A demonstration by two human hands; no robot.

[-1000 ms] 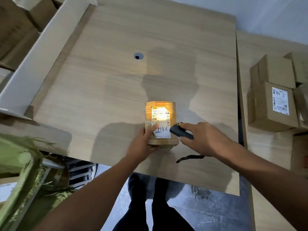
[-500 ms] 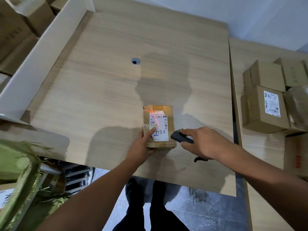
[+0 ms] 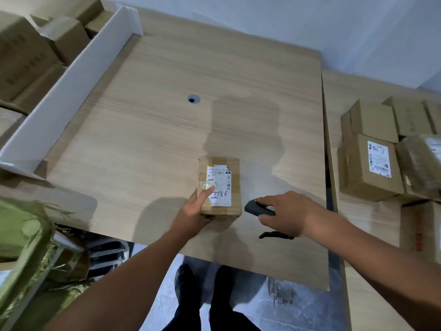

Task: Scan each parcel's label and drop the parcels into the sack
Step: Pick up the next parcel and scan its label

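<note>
The sack (image 3: 21, 237) sat at lower left. Your left hand (image 3: 193, 211) gripped the parcel (image 3: 235, 187) by its near corner, mid-frame on the worktop (image 3: 155, 139), thumb lying on the label (image 3: 220, 182); it needed to sit clear of the barcode (image 3: 218, 172). Right of it, your right hand (image 3: 286, 213) pinched the scanner (image 3: 256, 207).

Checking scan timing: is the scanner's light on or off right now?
Off: the label on the parcel shows no glow or red line, though the right hand holds the scanner beside it.
</note>
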